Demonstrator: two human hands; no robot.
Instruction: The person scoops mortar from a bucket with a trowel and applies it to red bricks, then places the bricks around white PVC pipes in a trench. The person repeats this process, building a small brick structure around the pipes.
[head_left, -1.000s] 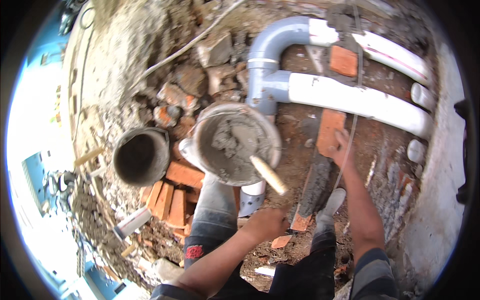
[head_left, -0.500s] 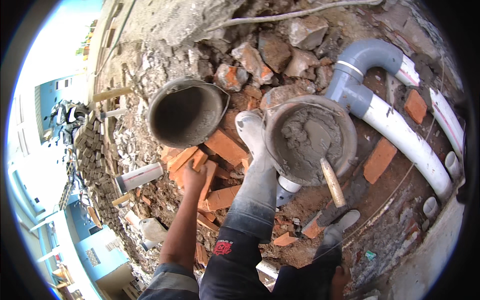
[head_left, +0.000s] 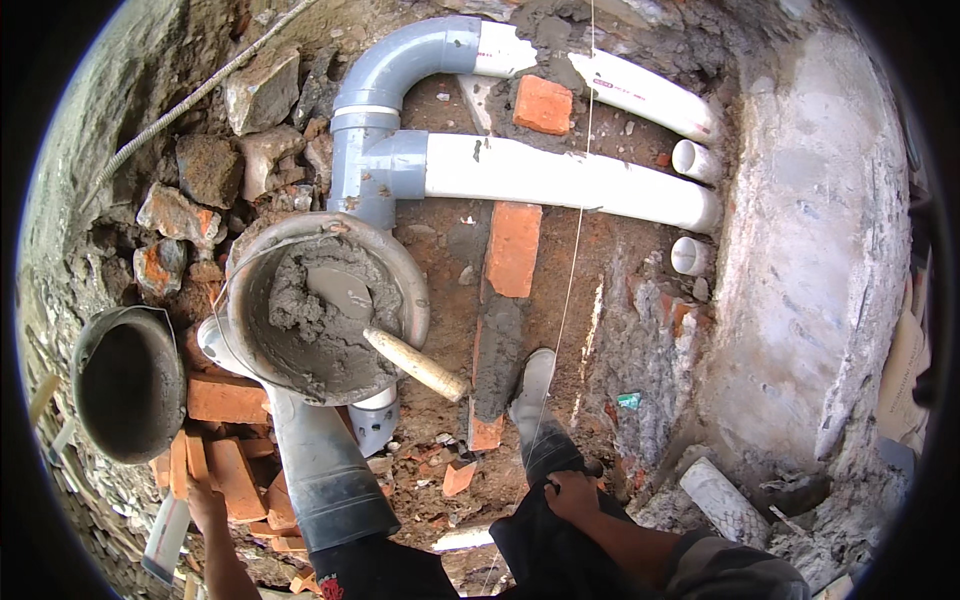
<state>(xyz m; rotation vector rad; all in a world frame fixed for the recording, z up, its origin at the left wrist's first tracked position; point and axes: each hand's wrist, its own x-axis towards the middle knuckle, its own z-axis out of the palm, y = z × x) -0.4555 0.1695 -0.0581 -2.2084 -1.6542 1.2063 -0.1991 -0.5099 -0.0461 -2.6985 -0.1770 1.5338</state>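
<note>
My left hand [head_left: 205, 507] is closed on an orange brick [head_left: 179, 464] in a loose pile at the lower left; some of its fingers are hidden. More bricks [head_left: 235, 480] lie tilted beside it. My right hand [head_left: 573, 495] rests on my right knee with its fingers curled; whether anything is in them is hidden. A bucket of wet grey mortar [head_left: 385, 255] stands by my left boot [head_left: 315, 460]. A trowel's wooden handle [head_left: 415, 365] sticks out of it, the blade lying in the mortar. Left of it is a second bucket [head_left: 130, 385], dark inside.
Grey and white pipes [head_left: 560, 175] run across the far side toward a concrete wall [head_left: 800, 270] at the right. A thin string line [head_left: 578, 230] crosses the trench. Bricks [head_left: 513, 250] sit in a mortar strip [head_left: 498, 350] near my right boot [head_left: 533, 385]. Broken rubble [head_left: 262, 90] lies at the far left.
My view has swung right, so the buckets and bricks appear farther left. My left hand stays at the brick pile. My right hand, mostly out of view before, now shows on my knee.
</note>
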